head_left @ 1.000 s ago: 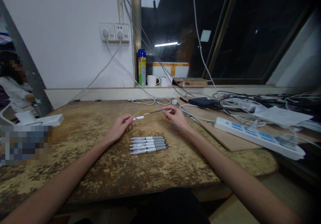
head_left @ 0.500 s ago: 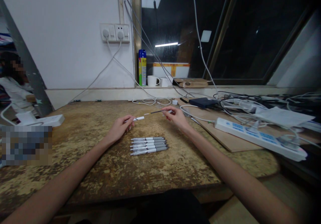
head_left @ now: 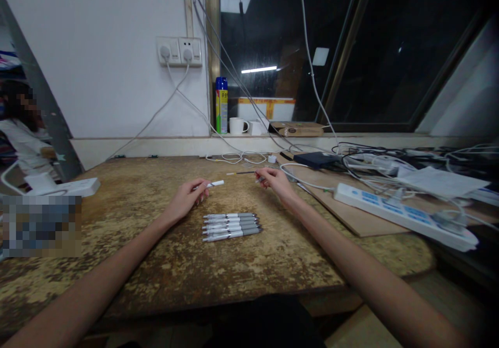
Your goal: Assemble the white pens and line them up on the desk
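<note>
My left hand [head_left: 191,197] is closed on a white pen barrel [head_left: 217,184], whose end points right. Across from it, my right hand [head_left: 271,181] has its fingers pinched together at the right end of a thin dark refill [head_left: 242,173]. The refill's pale end points left, towards the barrel but apart from it. Something small and grey also shows under the right fingers, too small to make out. Several white and grey pens [head_left: 232,227] lie side by side in a row on the worn wooden table [head_left: 175,270], nearer to me than both hands.
A white power strip [head_left: 405,215] lies on the right by a brown board [head_left: 351,218] and tangled cables. Another strip [head_left: 78,187] is at the left edge. A spray can [head_left: 221,106] and mug [head_left: 237,125] stand on the sill. A person [head_left: 23,135] is at far left.
My right fingers have shifted and curled slightly around the refill's right end, and the refill now lies more level. The left hand and the row of pens have stayed in place.
</note>
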The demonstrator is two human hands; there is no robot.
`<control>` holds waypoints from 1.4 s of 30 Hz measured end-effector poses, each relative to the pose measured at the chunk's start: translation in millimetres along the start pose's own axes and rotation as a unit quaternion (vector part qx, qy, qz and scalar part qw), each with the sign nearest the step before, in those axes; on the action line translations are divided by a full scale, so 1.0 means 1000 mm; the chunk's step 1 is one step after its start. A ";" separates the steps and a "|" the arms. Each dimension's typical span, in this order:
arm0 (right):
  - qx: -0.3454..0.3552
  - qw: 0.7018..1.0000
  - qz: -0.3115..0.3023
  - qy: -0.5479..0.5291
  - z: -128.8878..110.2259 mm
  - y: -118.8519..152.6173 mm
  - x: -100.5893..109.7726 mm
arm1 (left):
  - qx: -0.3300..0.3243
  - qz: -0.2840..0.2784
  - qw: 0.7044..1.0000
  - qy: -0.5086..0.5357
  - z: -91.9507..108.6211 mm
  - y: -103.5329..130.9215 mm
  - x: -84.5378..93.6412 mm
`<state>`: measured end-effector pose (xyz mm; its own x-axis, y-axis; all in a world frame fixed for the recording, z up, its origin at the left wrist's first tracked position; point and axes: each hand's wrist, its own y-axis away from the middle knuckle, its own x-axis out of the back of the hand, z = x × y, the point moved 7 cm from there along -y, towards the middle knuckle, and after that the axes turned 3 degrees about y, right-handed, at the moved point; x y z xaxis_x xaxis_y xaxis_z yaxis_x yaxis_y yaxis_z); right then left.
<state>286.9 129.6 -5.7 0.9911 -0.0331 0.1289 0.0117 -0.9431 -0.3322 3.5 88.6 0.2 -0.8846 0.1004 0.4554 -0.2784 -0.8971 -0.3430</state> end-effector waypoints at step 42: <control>0.102 0.989 -0.065 0.082 -0.029 0.020 -0.031 | 0.010 -0.004 0.999 0.033 0.006 -0.001 -0.008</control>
<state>252.5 101.8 11.1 0.9449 0.0141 0.3272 0.1799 -0.8572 -0.4826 13.3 85.7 1.8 -0.9054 0.1362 0.4020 -0.2796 -0.9040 -0.3233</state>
